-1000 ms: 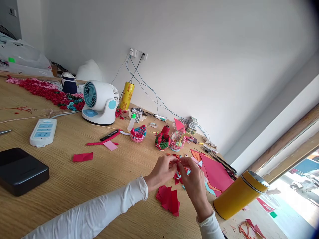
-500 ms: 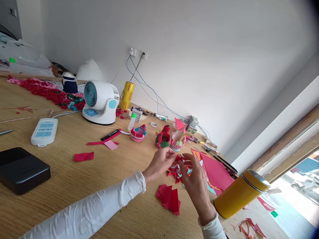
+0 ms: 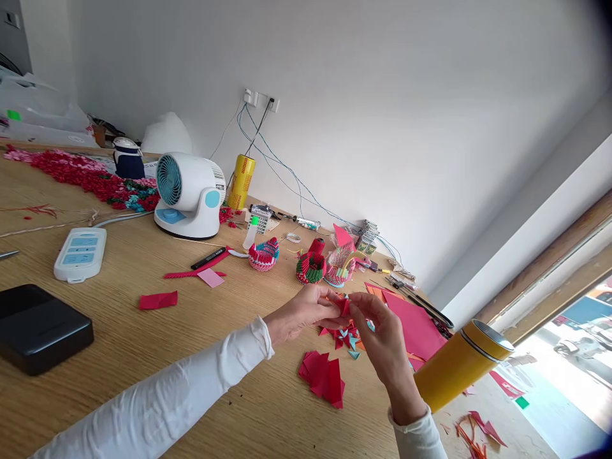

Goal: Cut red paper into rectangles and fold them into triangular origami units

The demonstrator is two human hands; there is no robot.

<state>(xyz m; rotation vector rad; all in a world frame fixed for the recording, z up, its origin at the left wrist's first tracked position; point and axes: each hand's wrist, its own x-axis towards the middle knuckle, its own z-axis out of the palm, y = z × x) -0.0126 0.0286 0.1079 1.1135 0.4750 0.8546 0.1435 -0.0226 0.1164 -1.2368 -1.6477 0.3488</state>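
Between my two hands is a small red piece of folded paper (image 3: 343, 306). My left hand (image 3: 306, 312) pinches it from the left, and the fingertips of my right hand (image 3: 380, 328) close on its right side. Fingers hide part of its shape. Just below and behind lies a pile of small folded paper pieces (image 3: 352, 338) in red, blue and orange. Nearer to me rests a stack of red paper slips (image 3: 324, 377). Beyond my hands stand a red and green folded-paper figure (image 3: 312, 264), a pale pink one (image 3: 338, 266) and a pink and blue one (image 3: 264, 255).
A yellow thermos (image 3: 459, 366) stands close to my right forearm, near red paper sheets (image 3: 415, 325). On the left are a white fan (image 3: 191, 194), a power strip (image 3: 81, 254), a black box-shaped device (image 3: 43, 328) and a cutter knife (image 3: 208, 258). Paper scraps (image 3: 478, 433) lie at lower right.
My hands have come closer together around the red paper, and my right fingertips now pinch it. The whole view has shifted slightly.
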